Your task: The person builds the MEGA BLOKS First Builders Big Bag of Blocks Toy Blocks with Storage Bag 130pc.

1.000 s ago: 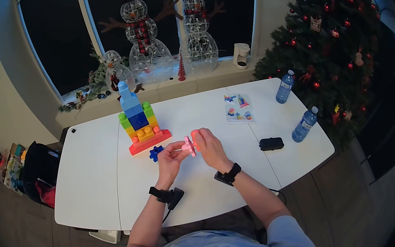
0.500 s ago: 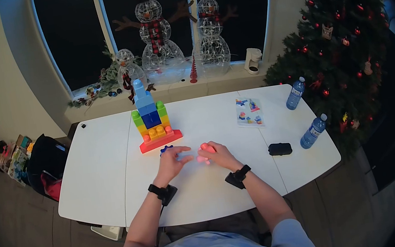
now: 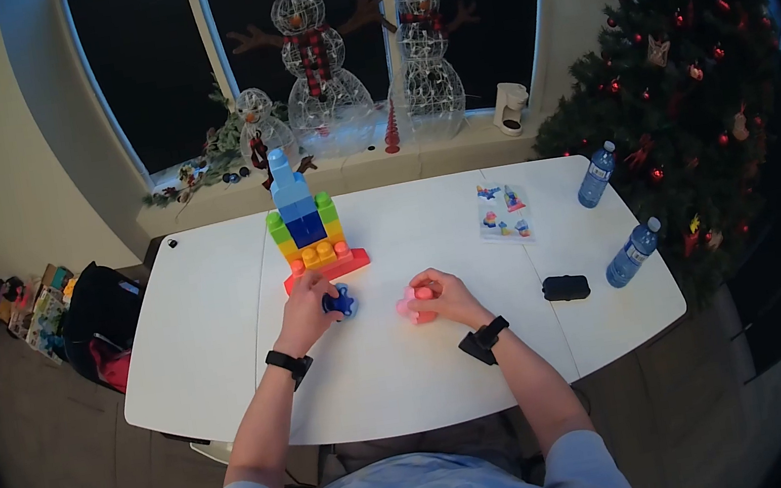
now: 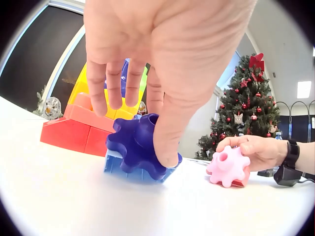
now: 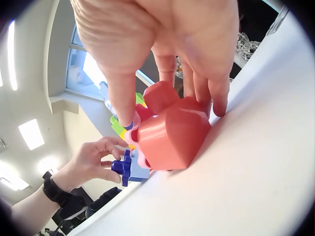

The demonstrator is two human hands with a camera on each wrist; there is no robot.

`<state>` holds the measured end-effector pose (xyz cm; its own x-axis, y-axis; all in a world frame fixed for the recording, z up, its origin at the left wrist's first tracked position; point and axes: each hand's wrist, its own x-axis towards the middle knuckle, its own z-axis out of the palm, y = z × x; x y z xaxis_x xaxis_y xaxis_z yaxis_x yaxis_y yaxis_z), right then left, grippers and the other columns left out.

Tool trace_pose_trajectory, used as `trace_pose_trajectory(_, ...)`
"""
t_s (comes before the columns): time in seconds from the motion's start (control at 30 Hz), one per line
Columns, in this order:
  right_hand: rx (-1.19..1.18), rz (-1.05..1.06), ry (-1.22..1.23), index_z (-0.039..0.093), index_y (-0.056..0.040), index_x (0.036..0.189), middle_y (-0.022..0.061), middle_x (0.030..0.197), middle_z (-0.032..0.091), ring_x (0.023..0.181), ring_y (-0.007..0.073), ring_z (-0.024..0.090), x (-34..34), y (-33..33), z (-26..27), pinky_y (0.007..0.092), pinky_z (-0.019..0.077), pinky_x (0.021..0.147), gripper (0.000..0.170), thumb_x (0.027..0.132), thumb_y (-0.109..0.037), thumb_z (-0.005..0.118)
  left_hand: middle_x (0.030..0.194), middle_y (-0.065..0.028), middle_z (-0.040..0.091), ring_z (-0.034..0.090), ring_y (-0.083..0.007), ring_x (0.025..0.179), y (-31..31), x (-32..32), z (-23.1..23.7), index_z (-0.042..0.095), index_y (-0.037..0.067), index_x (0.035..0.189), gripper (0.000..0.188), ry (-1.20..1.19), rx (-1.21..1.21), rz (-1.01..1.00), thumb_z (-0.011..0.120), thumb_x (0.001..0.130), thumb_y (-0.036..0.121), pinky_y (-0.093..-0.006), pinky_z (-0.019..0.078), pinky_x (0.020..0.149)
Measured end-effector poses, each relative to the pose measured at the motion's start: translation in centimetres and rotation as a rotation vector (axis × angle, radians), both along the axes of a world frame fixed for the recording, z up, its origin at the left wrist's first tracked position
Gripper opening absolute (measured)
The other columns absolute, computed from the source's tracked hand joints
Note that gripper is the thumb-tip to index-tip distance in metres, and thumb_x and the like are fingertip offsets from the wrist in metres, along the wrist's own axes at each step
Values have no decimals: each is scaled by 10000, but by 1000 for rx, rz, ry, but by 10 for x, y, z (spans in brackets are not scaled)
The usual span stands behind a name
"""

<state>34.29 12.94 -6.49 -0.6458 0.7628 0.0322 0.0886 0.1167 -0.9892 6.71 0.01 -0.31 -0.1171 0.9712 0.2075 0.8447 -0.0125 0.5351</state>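
My left hand [image 3: 303, 316] grips a dark blue gear [image 4: 132, 142] that is joined to a light blue block [image 4: 112, 163], low on the table. Its thumb presses the near side of the gear, and the fingers reach over behind it. To the right, my right hand [image 3: 453, 300] holds a red block [image 5: 174, 137] with a pink gear [image 4: 229, 167] joined to its side. The thumb is on the pink gear and the fingers are around the far side of the block. Just behind the left hand stands a colourful block tower [image 3: 304, 228] on a red base.
A picture sheet [image 3: 504, 212] lies at the back right of the white table [image 3: 470, 383]. Two water bottles [image 3: 633, 253] stand near the right edge, with a black case [image 3: 566, 288] beside them. A small black object [image 3: 173, 243] sits at the far left corner.
The left hand let go of the pink gear, moved left and took hold of the blue gear. The right hand lowered the red block with the pink gear and moved slightly right.
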Motion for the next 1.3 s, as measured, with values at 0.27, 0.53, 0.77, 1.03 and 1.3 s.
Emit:
trace_pose_trajectory(0.27, 136, 111, -119, 689, -65, 1188, 63, 1078, 709, 982, 153, 659, 8, -1, 7, 300, 547, 899, 413, 789, -103, 789, 1354, -102, 572, 560, -318, 1291, -18, -12, -8, 608, 72, 1075, 603, 3, 65, -65, 971, 597, 128, -413, 532, 999)
trace_pose_trajectory(0.53, 298, 102, -92, 628, -67, 1302, 124, 1170, 661, 1038, 234, 653, 5, -10, 6, 335, 550, 920, 563, 779, -152, 819, 1322, -100, 634, 611, -287, 1216, 1, -31, -12, 527, 63, 1416, 908, -58, -142, -169, 962, 623, 142, -398, 522, 1003)
trace_pose_trajectory(0.77, 312, -111, -194, 615, -42, 1293, 139, 1165, 666, 1029, 242, 677, 6, -10, -4, 340, 564, 905, 639, 771, -284, 892, 1252, -127, 665, 650, -275, 1159, -7, -22, 2, 535, 65, 1366, 810, -89, -113, 3, 934, 664, 115, -394, 577, 919)
trace_pose_trajectory(1.03, 186, -79, -124, 569, -35, 1301, 121, 1083, 716, 903, 205, 711, 5, -14, 0, 333, 580, 842, 617, 807, -244, 874, 1164, -150, 671, 675, -316, 1079, 7, -53, 11, 496, 80, 1349, 778, -21, 374, 184, 913, 693, 116, -408, 573, 880)
trace_pose_trajectory(1.3, 190, -64, -99, 528, -37, 1308, 126, 1045, 721, 899, 211, 715, 4, -19, 2, 345, 576, 828, 579, 844, -193, 837, 1154, -140, 658, 661, -297, 1028, 18, -45, 6, 524, 91, 1379, 757, 28, 411, 251, 891, 718, 121, -404, 570, 881)
